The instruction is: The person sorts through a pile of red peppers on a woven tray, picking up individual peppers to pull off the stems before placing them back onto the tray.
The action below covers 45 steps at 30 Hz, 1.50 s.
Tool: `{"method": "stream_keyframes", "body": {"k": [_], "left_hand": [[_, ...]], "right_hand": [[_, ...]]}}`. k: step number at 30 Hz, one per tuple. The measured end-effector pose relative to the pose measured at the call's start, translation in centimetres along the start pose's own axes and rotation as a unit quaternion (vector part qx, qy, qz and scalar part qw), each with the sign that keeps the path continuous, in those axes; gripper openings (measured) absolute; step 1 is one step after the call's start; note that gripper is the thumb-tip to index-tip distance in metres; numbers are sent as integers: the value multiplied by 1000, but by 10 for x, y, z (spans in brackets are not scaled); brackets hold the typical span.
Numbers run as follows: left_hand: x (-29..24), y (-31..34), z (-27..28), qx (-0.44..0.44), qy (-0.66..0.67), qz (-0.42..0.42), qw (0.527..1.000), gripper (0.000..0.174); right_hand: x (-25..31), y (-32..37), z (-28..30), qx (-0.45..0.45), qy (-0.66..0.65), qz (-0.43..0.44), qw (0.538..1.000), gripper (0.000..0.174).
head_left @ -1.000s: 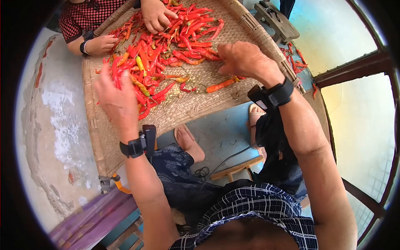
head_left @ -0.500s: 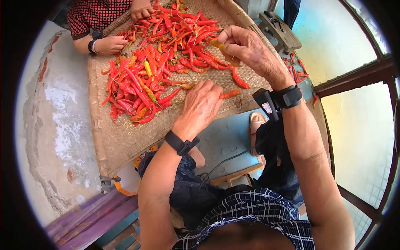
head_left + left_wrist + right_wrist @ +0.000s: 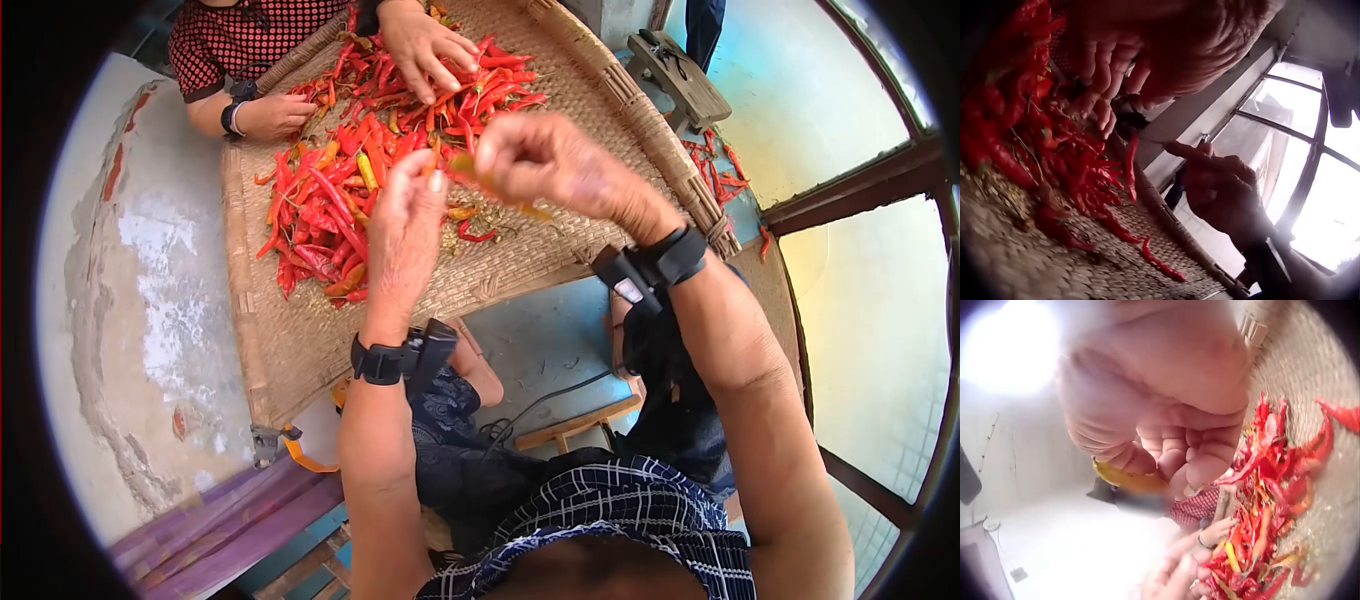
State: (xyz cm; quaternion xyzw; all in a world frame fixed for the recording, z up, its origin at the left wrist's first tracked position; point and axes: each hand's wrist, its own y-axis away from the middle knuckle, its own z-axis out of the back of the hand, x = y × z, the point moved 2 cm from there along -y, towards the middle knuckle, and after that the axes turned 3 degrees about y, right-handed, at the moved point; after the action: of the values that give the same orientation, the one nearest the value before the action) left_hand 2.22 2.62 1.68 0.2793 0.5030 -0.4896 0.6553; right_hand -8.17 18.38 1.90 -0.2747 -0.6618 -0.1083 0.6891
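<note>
Hands [image 3: 575,175] blurred — yellowish pepper [image 3: 1132,480] partly hidden, head of second person [image 3: 265,38] cut off

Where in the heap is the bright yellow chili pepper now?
In the head view, the bright yellow chili pepper lies among the red chili peppers, left of centre, just left of the left hand.

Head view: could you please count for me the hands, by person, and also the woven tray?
Camera wearer's hands: 2 (left hand, right hand)
Other person's hands: 2 (the bare-wristed-looking one is not assumed; one reaching hand, one banded hand)
Woven tray: 1
Total: 5
</note>
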Motion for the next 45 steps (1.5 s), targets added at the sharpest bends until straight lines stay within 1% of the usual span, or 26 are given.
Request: {"method": "stream_keyframes", "body": {"k": [1,5,6,7,9,10,12,15,16,17,20,21,23,25,26,27,29,31,33,35,36,37,38,40,42,45], "left_hand": [[-6,2,-6,35,47,73,996,36],[3,-1,-7,65,142,30,987,36],[-4,0,-3,23,119,18,993,36],[-8,0,2,-20,95,6,995,36],[-6,-2,24,-86,22,-30,996,35],[-5,-2,35,-107,6,-47,993,36],[-1,-4,54,-125,-8,-67,990,36],[8,-4,77,-176,-151,-35,972,37],[9,-3,80,-214,-285,-95,930,38],[8,-2,82,-247,-412,-153,864,38],[-3,-1,75,-269,-444,-197,832,36],[-7,-1,70,-278,-451,-218,820,35],[-15,-3,49,-175,-424,-247,854,30],[-14,2,18,-48,-250,-182,950,30],[-14,4,7,16,-230,-181,956,32],[-15,6,-2,26,-294,-258,920,32],[-9,7,-10,48,-247,-239,938,29],[-9,5,-7,51,-223,-187,955,16],[-7,4,1,25,-224,-181,957,16],[-11,6,14,-24,-262,-179,948,16],[-12,7,21,-64,-295,-169,938,16],[-12,8,27,-71,-296,-172,937,16],[-12,8,37,-134,-332,-174,918,19],[-15,7,51,-239,-379,-162,879,31],[-13,5,58,-254,-391,-177,867,33],[-8,6,57,-254,-394,-181,865,34]], "right_hand": [[-7,0,-9,21,6,7,1000,5],[-3,2,-15,51,172,-10,984,11],[3,2,-10,11,270,39,962,13],[1,4,1,10,270,39,962,13],[-5,9,26,-39,476,-47,877,22],[-1,11,27,-39,476,-48,877,22],[2,19,35,28,633,-284,720,30],[-1,26,32,67,640,-259,720,28],[-11,27,33,52,644,-178,742,23],[-20,27,37,50,645,-177,742,23],[-25,20,34,49,646,-197,736,20],[-29,17,35,27,623,-177,761,18],[-25,11,34,3,601,-152,785,16],[-14,6,19,18,413,-57,909,14],[-15,3,15,27,385,-54,921,13],[-15,0,10,26,388,-41,920,13],[-14,-7,2,22,285,-11,958,12],[-13,-12,0,42,276,-10,960,14],[-24,-18,3,-17,210,-8,978,18],[-31,-25,10,-25,215,-47,975,25],[-36,-26,11,-86,385,1,919,30],[-42,-25,12,-148,539,49,828,37],[-53,-26,12,-119,569,3,814,54],[-63,-28,2,-109,605,-10,789,61],[-69,-34,-7,-85,668,-61,736,73],[-73,-43,-19,-91,686,-66,719,71]]}}
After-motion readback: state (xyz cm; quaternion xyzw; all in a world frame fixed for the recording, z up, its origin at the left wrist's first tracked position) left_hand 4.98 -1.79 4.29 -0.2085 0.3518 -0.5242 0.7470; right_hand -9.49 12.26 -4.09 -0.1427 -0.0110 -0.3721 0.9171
